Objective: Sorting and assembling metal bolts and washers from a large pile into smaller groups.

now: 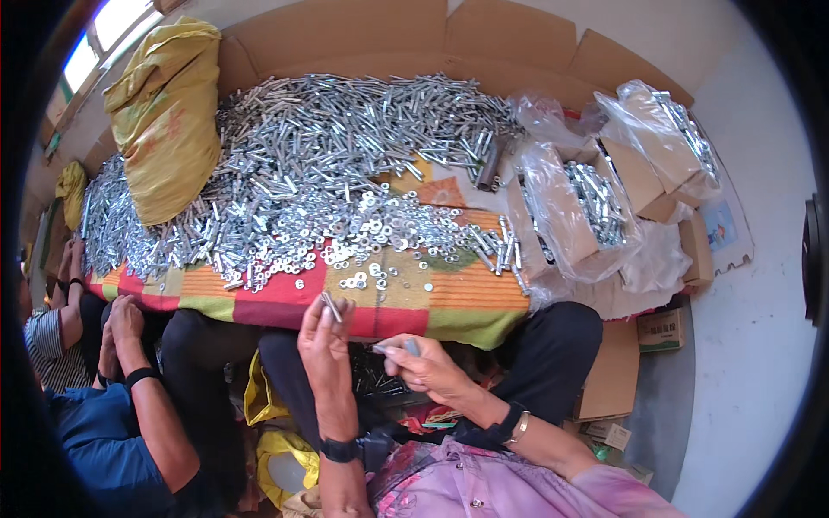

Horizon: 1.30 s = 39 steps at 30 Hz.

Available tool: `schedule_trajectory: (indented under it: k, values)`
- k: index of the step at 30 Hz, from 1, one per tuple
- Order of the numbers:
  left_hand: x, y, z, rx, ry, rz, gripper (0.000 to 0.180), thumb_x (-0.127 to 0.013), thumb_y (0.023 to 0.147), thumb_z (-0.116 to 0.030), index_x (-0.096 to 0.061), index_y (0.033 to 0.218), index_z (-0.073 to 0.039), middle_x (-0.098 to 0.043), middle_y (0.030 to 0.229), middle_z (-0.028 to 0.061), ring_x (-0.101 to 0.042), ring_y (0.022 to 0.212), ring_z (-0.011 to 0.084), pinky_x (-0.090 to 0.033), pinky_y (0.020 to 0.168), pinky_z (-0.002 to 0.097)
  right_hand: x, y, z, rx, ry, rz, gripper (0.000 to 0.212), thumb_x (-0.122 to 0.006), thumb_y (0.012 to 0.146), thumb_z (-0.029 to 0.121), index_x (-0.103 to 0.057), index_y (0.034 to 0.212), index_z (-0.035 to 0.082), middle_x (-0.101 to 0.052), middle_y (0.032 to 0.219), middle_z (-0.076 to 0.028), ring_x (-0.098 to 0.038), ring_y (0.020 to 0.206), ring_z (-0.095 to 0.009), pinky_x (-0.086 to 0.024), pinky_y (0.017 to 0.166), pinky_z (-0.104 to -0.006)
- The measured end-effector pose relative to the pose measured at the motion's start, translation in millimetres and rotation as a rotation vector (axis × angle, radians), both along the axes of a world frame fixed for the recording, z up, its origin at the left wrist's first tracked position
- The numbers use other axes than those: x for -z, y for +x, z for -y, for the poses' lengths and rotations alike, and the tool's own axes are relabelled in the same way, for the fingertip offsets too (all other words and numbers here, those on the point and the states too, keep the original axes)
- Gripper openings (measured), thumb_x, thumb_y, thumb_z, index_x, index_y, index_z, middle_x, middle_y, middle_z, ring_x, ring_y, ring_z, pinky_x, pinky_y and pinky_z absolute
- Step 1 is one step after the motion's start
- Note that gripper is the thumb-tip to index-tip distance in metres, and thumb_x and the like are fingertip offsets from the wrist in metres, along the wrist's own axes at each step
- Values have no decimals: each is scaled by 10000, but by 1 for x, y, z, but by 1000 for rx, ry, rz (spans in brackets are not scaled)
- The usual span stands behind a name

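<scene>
My left hand [326,352] is raised just off the near edge of the patterned cloth, its fingertips pinching a short metal bolt [332,307]. To its right and a little lower, my right hand [429,373] is closed, with a small grey piece [411,347] showing at its thumb and fingers; its kind I cannot make out. The hands are apart. Just beyond them, loose washers and nuts [354,250] are scattered on the cloth [371,322]. Behind these rises a wide heap of metal bolts [345,121].
A yellow woven sack [168,112] rests on the heap's left side. At the right stand plastic-lined cardboard boxes [596,207] of bolts. A dark tube [490,164] lies by the heap. Co-workers sit at my left, one in a blue shirt [104,440]. A yellow bag [285,457] lies below.
</scene>
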<state>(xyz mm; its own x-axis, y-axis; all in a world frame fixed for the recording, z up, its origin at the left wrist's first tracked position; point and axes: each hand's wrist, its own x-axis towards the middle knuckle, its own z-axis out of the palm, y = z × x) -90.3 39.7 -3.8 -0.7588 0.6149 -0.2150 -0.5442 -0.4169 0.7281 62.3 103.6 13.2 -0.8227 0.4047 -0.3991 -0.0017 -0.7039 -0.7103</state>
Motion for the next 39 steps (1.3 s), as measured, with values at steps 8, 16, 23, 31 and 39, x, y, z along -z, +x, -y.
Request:
schedule_trajectory:
  k: [8, 16, 23, 31, 39]
  values:
    - [9, 54, -7, 157, 35, 126, 329, -521, 899, -71, -489, 1222, -16, -616, 1044, 147, -597, 1015, 258, -519, 799, 297, 20, -3, -4, 160, -63, -118, 139, -520, 930, 196, -535, 919, 58, -571, 740, 12, -341, 438, 15, -224, 363, -146]
    - [2, 83, -22, 80, -184, -209, 312, -524, 895, -21, -498, 1203, 19, -631, 974, 134, -612, 898, 171, -508, 675, 268, 10, 5, -2, 373, -188, -50, 202, -472, 950, 266, -533, 953, 74, -523, 727, 38, -330, 443, -5, -243, 362, -142]
    - [-6, 77, -43, 175, -342, -592, 200, -530, 902, -44, -597, 1063, 52, -630, 950, 71, -583, 871, 122, -459, 792, 244, 20, 31, -41, 302, -186, -107, 222, -508, 932, 242, -545, 1038, 51, -545, 784, 1, -332, 451, 3, -257, 363, -131]
    - [11, 32, -107, -13, -534, -1383, 247, -573, 819, -24, -587, 1063, 14, -582, 1041, 168, -536, 1014, 308, -408, 871, 377, 25, 57, -47, 328, -325, -127, 205, -533, 917, 248, -546, 1000, 61, -488, 680, 34, -295, 400, -5, -210, 339, -157]
    - [16, 20, -102, 90, -644, -1754, 161, -622, 789, -53, -632, 944, -8, -577, 1087, 139, -504, 1076, 316, -378, 923, 406, 35, 63, -42, 267, -305, -86, 241, -517, 923, 261, -532, 1015, 39, -355, 591, 64, -277, 412, -3, -203, 343, -151]
